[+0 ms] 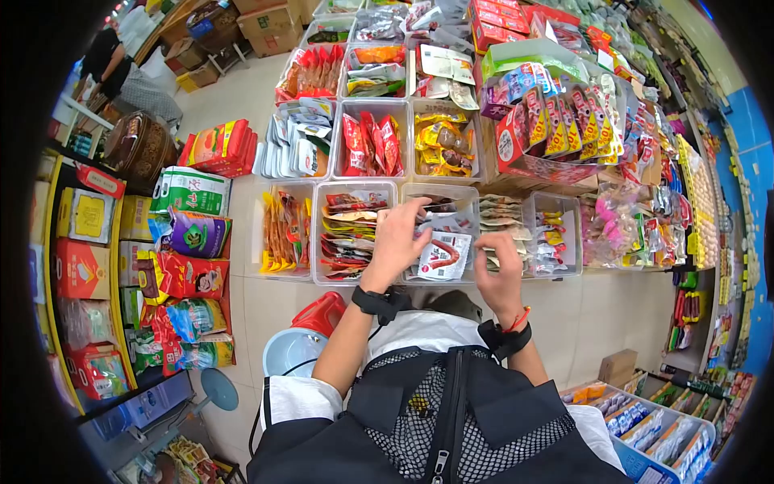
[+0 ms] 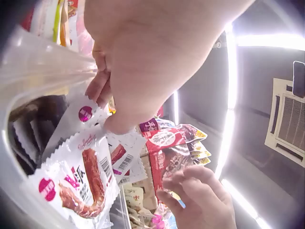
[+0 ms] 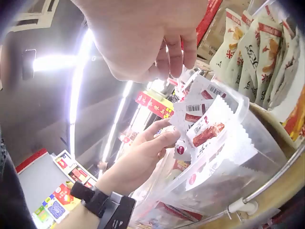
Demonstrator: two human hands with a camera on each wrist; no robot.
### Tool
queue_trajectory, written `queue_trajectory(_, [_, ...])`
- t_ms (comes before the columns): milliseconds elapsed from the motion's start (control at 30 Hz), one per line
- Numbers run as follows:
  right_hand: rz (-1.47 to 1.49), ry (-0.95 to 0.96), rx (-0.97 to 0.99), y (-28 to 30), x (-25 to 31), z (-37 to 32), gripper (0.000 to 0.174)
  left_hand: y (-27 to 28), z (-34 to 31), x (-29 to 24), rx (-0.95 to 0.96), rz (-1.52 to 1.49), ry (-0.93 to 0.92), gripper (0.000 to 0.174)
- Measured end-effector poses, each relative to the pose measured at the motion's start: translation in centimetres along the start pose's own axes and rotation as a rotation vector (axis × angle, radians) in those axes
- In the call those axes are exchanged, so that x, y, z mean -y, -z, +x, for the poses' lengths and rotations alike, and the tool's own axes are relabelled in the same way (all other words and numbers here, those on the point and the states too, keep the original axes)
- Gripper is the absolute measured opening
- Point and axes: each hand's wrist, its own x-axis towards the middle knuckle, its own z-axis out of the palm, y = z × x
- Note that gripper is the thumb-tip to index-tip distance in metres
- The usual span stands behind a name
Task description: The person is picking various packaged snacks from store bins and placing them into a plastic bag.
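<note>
My left hand (image 1: 395,242) is over a clear plastic bin of white sausage packets. In the right wrist view, the left hand (image 3: 145,155) has thumb and fingers pinched at the edge of a white packet (image 3: 181,150) with a pink dot. Another white packet (image 1: 444,256), printed with a curved red sausage, lies at the bin's near end; the left wrist view shows this packet (image 2: 78,179) close up. My right hand (image 1: 500,278) hovers at the bin's right side, fingers loosely bent and holding nothing.
Bins of red packets (image 1: 351,234) and orange-yellow snacks (image 1: 285,230) stand to the left. Beyond are red packs (image 1: 371,145) and a display box (image 1: 548,165). A blue bucket (image 1: 289,353) and red container (image 1: 320,313) stand near my left arm.
</note>
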Motion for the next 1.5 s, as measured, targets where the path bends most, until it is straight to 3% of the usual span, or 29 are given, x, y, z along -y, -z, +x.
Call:
queue_trajectory(133, [0.108,-0.084,0.066,2.6,-0.6,-3.0,0.012,0.6,-0.9,0.3,-0.049,-0.354,0.102,0.048])
queue_trajectory(167, [0.136,-0.102,0.114,3.6,-0.9,-3.9,0.012,0.9,-1.8,0.3,-0.122,-0.237,0.085,0.046])
queue_trajectory(233, [0.192,-0.157,0.222,5.6,-1.8,-6.1,0.012,2.1,-4.7,-2.7,-0.249,-0.315,0.282,0.031])
queue_trajectory(300, [0.295,-0.271,0.281,7.9,-1.9,-8.6,0.012,2.8,-9.1,-2.9,-0.294,-0.289,0.247,0.015])
queue_trajectory(333, [0.345,-0.324,0.305,8.8,-2.2,-10.1,0.012,3.7,-11.3,-5.0,-0.241,-0.320,0.387,0.002])
queue_trajectory(433, [0.560,-0.520,0.402,9.5,-4.7,-15.1,0.011,2.5,-18.8,-5.0,-0.290,-0.515,0.503,0.002])
queue_trajectory(500, [0.666,-0.628,0.529,8.8,-6.0,-17.6,0.010,0.7,-23.9,-4.2,-0.202,-0.373,0.672,0.003])
queue_trajectory(633, [0.701,-0.485,0.750,8.3,-3.2,-17.9,0.011,-3.0,-35.7,-2.9,0.092,-0.031,0.758,0.007])
queue_trajectory(733, [0.794,-0.453,0.851,8.1,-0.2,-16.4,0.011,-7.2,-44.0,-2.0,-0.213,-0.351,0.899,0.009])
queue_trajectory(900, [0.648,-0.213,0.984,4.6,2.7,-16.1,0.012,-12.1,-53.1,-0.3,-0.290,-0.377,1.059,0.016])
queue_trajectory(1033, [0.580,-0.194,1.149,1.0,5.6,-18.6,0.014,-13.2,-59.1,-0.5,-0.343,-0.504,1.133,0.016])
queue_trajectory(1067, [0.507,-0.110,1.189,0.0,6.5,-19.4,0.015,-13.0,-60.8,-0.3,-0.339,-0.534,1.156,0.017])
queue_trajectory(1167, [0.498,-0.030,1.315,-3.0,9.4,-22.3,0.017,-8.1,-65.8,-2.0,-0.367,-0.502,1.014,0.018])
queue_trajectory(1233, [0.590,-0.053,1.338,-3.6,12.8,-23.5,0.017,-0.6,-66.9,-5.5,-0.582,-0.445,1.087,0.017])
queue_trajectory(1300, [0.660,-0.086,1.320,-4.3,16.7,-23.9,0.017,6.7,-69.8,-7.2,-0.691,-0.322,1.047,0.020])
queue_trajectory(1433, [0.593,-0.037,1.336,-7.3,20.9,-23.5,0.016,23.3,-71.7,-10.9,-0.602,-0.045,0.931,0.022])
queue_trajectory(1467, [0.523,0.038,1.330,-7.9,21.8,-23.0,0.016,25.5,-72.4,-11.2,-0.587,-0.013,0.933,0.020])
queue_trajectory(1500, [0.563,-0.024,1.351,-8.0,22.4,-23.4,0.018,27.9,-72.5,-11.7,-0.567,0.022,0.937,0.017])
